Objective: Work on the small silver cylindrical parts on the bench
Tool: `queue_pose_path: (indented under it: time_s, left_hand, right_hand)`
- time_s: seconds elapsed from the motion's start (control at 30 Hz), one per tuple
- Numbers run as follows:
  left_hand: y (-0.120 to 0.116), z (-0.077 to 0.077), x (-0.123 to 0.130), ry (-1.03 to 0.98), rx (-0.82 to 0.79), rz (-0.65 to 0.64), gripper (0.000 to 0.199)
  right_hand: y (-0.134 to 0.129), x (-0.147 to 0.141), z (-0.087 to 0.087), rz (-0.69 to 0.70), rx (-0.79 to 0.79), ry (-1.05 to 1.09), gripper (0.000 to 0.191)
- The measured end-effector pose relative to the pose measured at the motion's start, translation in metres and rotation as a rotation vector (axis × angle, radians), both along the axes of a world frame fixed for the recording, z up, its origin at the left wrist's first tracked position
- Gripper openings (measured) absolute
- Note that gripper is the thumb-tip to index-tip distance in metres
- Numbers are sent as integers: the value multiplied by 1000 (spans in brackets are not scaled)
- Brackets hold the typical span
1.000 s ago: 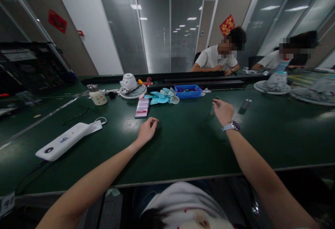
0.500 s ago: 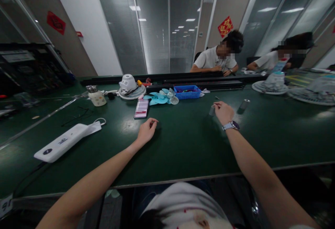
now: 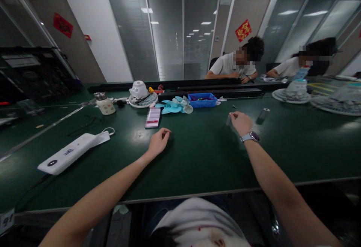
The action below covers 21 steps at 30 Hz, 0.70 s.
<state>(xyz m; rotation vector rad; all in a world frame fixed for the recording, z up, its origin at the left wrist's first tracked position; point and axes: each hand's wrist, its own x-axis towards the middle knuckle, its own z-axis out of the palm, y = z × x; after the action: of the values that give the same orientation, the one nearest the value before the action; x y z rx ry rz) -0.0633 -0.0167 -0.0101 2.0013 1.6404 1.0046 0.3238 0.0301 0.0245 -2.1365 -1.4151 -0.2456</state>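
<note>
My right hand point(image 3: 241, 123), with a watch on the wrist, is closed in a pinch at the right of the table. Its fingertips are on the top of a small grey battery-like cylinder point(image 3: 228, 120), blurred and partly hidden by the fingers. A similar silver-topped cylinder point(image 3: 263, 114) stands just to the right of this hand. Beyond the fingers lies a tiny dark piece point(image 3: 234, 106). My left hand point(image 3: 158, 141) rests on the green table point(image 3: 194, 156), fingers curled together, nothing visible in them. Closest to it is a phone point(image 3: 153, 118) with a lit screen.
Light-blue fan blades point(image 3: 172, 105), a blue bin point(image 3: 202, 101) of small parts and a white fan body point(image 3: 139, 92) stand behind. At left are a white power strip point(image 3: 75, 153) and a flask point(image 3: 105, 104). Fan parts point(image 3: 291, 94) sit far right; two people work opposite.
The view has shifted slightly. My right hand stays at the grey cylinder, with its fingers a little lower over it. My left hand has not visibly moved.
</note>
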Motion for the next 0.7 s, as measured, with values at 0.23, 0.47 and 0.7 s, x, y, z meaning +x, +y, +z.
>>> queue_pose_path:
  time_s: [0.23,0.47,0.7]
  left_hand:
    - [0,0,-1,2,0,-3,27]
    - [-3,3,1,-10,-4,-14,27]
    - [-8,4,6,-60,12,-47,25]
  right_hand:
    - [1,1,-4,60,9,5,36]
    - [6,11,-18,123,16,48,55]
    - [-7,-45,-9,374,108,114,53]
